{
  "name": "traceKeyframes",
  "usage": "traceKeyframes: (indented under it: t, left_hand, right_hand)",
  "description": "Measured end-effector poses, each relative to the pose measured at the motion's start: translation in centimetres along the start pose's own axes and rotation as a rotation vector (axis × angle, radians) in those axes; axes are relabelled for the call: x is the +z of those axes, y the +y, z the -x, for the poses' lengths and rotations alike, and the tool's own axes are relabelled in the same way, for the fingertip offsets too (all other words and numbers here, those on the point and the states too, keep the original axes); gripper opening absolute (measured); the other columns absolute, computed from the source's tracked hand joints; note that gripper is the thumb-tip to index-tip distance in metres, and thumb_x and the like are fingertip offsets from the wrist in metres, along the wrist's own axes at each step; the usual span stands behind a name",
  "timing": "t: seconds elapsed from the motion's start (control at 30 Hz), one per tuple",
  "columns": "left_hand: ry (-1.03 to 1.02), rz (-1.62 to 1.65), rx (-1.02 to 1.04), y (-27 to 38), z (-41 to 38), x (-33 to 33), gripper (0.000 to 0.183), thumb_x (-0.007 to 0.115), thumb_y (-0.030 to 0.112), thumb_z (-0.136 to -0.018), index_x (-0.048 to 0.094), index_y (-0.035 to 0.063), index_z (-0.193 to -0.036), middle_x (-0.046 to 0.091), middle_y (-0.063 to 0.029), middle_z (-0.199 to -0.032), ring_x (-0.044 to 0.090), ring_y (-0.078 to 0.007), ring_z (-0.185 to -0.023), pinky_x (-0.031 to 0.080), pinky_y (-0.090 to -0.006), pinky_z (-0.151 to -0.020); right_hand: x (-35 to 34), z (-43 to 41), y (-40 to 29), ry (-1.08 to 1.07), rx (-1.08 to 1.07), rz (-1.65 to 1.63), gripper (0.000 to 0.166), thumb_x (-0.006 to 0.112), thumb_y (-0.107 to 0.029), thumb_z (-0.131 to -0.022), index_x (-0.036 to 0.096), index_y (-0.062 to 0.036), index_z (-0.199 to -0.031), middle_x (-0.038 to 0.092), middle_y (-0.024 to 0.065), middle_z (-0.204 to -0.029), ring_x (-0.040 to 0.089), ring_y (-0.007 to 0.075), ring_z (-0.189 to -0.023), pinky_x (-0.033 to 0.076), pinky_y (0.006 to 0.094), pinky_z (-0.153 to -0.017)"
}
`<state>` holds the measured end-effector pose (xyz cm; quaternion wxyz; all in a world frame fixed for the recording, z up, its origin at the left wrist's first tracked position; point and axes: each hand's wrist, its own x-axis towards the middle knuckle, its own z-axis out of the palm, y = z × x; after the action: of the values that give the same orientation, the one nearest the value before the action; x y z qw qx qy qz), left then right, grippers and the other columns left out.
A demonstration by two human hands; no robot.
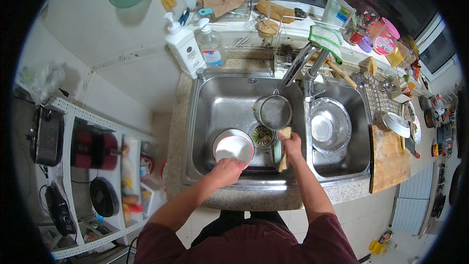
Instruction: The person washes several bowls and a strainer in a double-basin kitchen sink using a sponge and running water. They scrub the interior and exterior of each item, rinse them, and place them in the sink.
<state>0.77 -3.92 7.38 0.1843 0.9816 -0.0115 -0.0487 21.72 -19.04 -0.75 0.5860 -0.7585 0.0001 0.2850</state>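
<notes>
My left hand [228,170] grips the near rim of a white bowl with a red rim [234,150] in the left basin of the stainless-steel sink [223,99]. Another bowl or pot [220,137] shows partly behind it. In my right hand [292,147] is a tan scrubber [284,133], perhaps a loofah piece, its lower end hanging below my fingers. Beside those fingers is a pale green handle [277,153], seemingly that of the round mesh strainer [275,112]; whether I also grip it is unclear. The drain strainer [263,135] holds food scraps.
A chrome faucet [309,80] stands over the divider, draped with a green-white cloth [326,40]. A metal basin [340,135] sits in the right sink. Two pump bottles [187,51] stand behind left. A wooden cutting board [390,157] lies at right, open shelving [119,128] at left.
</notes>
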Motion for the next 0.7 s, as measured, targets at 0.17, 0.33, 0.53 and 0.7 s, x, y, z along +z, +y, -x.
traceKeyframes:
  t: [0.17,0.33,0.53,0.7]
  left_hand:
    - [-0.019,-0.052,0.02,-0.3,0.0,0.1,0.01,0.055,0.005,-0.066,0.053,0.0023,-0.075,0.06,-0.0127,-0.075,0.059,-0.0282,-0.077,0.049,-0.0394,-0.064]
    - [-0.029,0.011,-0.066,0.0,0.2,0.5,0.012,0.056,0.004,-0.066,0.054,0.002,-0.078,0.06,-0.0131,-0.078,0.059,-0.0293,-0.077,0.049,-0.0415,-0.065]
    - [0.117,0.104,-0.106,0.9,1.0,-1.6,0.017,0.064,0.014,-0.068,0.056,0.0042,-0.079,0.058,-0.0103,-0.077,0.057,-0.0271,-0.075,0.047,-0.0381,-0.066]
    - [0.404,0.214,-0.1,2.8,0.6,-3.7,0.012,0.062,0.012,-0.07,0.055,0.005,-0.076,0.056,-0.01,-0.072,0.055,-0.0264,-0.071,0.045,-0.0368,-0.063]
  right_hand:
    - [0.9,-2.8,1.4,0.026,-0.114,0.82,0.036,0.066,-0.028,-0.071,0.058,-0.0009,-0.093,0.062,0.0189,-0.092,0.06,0.0325,-0.087,0.047,0.0375,-0.078]
    - [2.3,-4.9,2.0,0.044,0.056,0.923,0.044,0.048,-0.044,-0.08,0.057,-0.0039,-0.096,0.059,0.0191,-0.1,0.055,0.035,-0.095,0.045,0.0414,-0.082]
    - [3.5,-5.3,2.7,0.094,0.122,0.849,0.041,0.06,-0.038,-0.073,0.06,-0.0038,-0.096,0.06,0.0189,-0.1,0.057,0.0328,-0.094,0.046,0.0398,-0.08]
    - [3.5,-7.2,4.1,-0.043,0.059,0.73,0.038,0.062,-0.034,-0.07,0.061,-0.0047,-0.095,0.061,0.0192,-0.094,0.058,0.0321,-0.092,0.045,0.0387,-0.077]
